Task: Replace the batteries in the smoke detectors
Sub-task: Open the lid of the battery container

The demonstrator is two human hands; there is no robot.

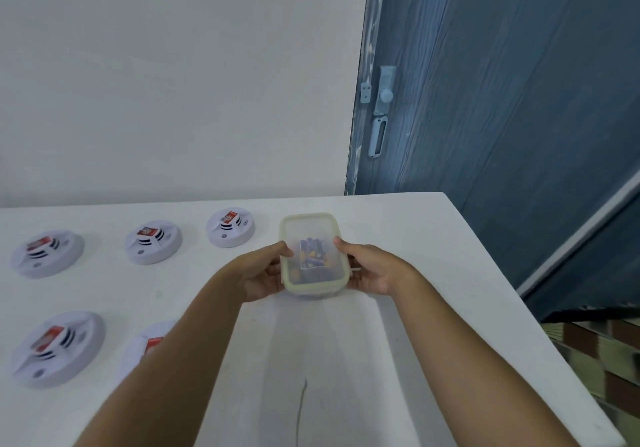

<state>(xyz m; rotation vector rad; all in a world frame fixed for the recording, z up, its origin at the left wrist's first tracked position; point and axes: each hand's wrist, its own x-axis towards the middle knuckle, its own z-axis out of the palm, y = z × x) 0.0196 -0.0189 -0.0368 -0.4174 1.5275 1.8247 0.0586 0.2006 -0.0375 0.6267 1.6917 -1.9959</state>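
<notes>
A clear plastic box (313,235) with a pale lid sits on the white table (433,273), and dark blue batteries (313,258) show through the lid. My left hand (265,275) grips the box's left side, thumb on the lid edge. My right hand (370,268) grips its right side the same way. Several white round smoke detectors lie upside down to the left, each with a red battery on top: one (230,228) nearest the box, one (153,241) left of it, one (46,254) at the far left, and one (57,348) in the front row.
A further detector (149,342) is partly hidden behind my left forearm. The table's right edge runs diagonally down to the lower right, with a blue door (502,100) and a brick-patterned floor (606,360) beyond it. A white wall stands behind the table.
</notes>
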